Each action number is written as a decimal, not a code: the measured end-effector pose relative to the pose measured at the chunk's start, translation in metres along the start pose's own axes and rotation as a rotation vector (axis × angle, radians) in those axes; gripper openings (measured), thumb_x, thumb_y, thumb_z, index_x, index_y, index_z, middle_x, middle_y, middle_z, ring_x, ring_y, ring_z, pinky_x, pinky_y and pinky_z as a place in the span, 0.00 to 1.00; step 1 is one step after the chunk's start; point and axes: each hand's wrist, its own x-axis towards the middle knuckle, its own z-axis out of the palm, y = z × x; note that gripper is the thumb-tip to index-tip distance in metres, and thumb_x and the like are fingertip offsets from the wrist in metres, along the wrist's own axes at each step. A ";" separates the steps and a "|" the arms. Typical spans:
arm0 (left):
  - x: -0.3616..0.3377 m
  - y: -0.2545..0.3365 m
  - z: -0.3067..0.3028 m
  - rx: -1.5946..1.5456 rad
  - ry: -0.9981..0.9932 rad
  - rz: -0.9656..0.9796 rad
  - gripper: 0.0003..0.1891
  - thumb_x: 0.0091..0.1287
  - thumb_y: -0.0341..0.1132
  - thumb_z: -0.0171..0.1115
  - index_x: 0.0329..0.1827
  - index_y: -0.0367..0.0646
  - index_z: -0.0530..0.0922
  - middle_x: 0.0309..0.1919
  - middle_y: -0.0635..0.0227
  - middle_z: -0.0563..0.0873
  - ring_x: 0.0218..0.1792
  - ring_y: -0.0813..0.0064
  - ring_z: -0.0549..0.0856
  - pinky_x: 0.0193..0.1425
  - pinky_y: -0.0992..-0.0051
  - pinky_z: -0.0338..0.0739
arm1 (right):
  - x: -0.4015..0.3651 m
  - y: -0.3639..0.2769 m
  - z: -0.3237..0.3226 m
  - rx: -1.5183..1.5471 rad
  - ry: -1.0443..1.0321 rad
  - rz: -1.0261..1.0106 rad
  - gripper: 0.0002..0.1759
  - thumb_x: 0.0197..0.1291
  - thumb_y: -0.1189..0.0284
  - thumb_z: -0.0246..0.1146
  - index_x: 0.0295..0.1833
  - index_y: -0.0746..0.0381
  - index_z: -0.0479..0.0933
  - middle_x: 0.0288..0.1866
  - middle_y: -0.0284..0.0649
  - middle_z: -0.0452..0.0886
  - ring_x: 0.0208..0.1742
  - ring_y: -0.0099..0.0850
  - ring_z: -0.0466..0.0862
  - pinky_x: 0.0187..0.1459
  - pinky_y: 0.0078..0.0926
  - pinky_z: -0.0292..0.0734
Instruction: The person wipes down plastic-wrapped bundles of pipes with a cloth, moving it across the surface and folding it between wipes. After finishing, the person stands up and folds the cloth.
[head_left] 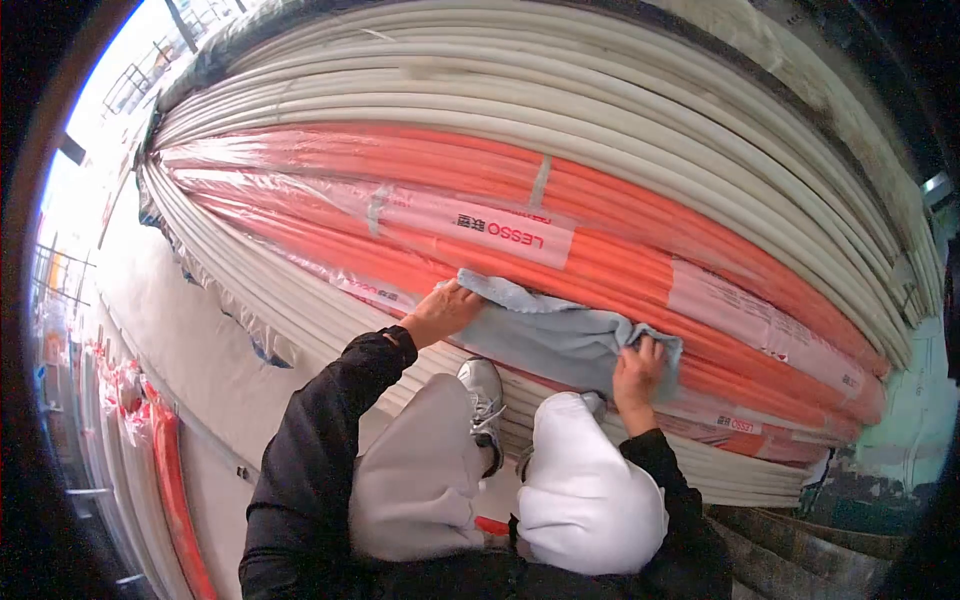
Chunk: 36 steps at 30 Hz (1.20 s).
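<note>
A grey-blue cloth (540,335) lies spread and creased over bundles of orange pipes (625,262) wrapped in clear plastic. My left hand (442,312) pinches the cloth's upper left corner. At its right end, my right hand (638,375) has its fingers closed on a bunched part of the cloth. Under and around the cloth the plastic wrap carries pink printed bands marked LESSO (500,232). Part of the pipes below the cloth is hidden by it.
Long white pipes (520,75) are stacked beyond the orange bundles, and more white pipes (260,255) run on the near side. My shoe (482,395) stands close to them. At lower left lie further white pipes and a red pipe (178,500). A greenish wall (915,410) rises at right.
</note>
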 end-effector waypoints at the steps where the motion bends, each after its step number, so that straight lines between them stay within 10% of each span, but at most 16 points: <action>1: -0.009 -0.005 0.000 0.059 -0.027 -0.009 0.22 0.65 0.38 0.59 0.62 0.45 0.80 0.58 0.66 0.80 0.63 0.66 0.78 0.68 0.66 0.72 | 0.009 -0.017 0.000 -0.068 0.009 -0.071 0.05 0.54 0.74 0.64 0.35 0.60 0.85 0.44 0.45 0.76 0.53 0.49 0.75 0.56 0.51 0.72; 10: -0.055 -0.015 0.001 0.142 -0.063 -0.301 0.22 0.67 0.39 0.55 0.62 0.40 0.80 0.58 0.63 0.80 0.65 0.64 0.76 0.71 0.61 0.66 | 0.073 -0.133 0.035 0.126 -0.222 -0.493 0.24 0.61 0.75 0.57 0.63 0.52 0.83 0.51 0.44 0.75 0.55 0.44 0.75 0.59 0.40 0.76; 17: -0.032 -0.008 -0.064 -0.253 -0.352 -0.473 0.22 0.65 0.34 0.58 0.62 0.40 0.79 0.53 0.60 0.79 0.58 0.58 0.76 0.63 0.59 0.70 | 0.070 -0.124 0.024 0.031 -0.325 -0.459 0.24 0.64 0.76 0.55 0.64 0.50 0.82 0.52 0.46 0.76 0.58 0.46 0.76 0.61 0.41 0.77; 25: -0.071 -0.025 -0.095 -0.405 -0.098 -0.410 0.24 0.65 0.31 0.58 0.65 0.36 0.73 0.47 0.57 0.77 0.52 0.55 0.78 0.54 0.58 0.77 | 0.042 -0.050 0.005 -0.015 -0.260 -0.358 0.28 0.66 0.79 0.53 0.70 0.54 0.77 0.57 0.50 0.79 0.59 0.50 0.79 0.59 0.44 0.77; 36: -0.131 -0.071 -0.245 -0.261 0.037 -0.588 0.35 0.57 0.22 0.64 0.72 0.38 0.71 0.53 0.57 0.80 0.55 0.57 0.78 0.59 0.61 0.76 | 0.105 -0.153 0.005 0.483 -0.297 -0.384 0.38 0.53 0.91 0.53 0.74 0.66 0.70 0.65 0.59 0.77 0.69 0.56 0.75 0.70 0.44 0.70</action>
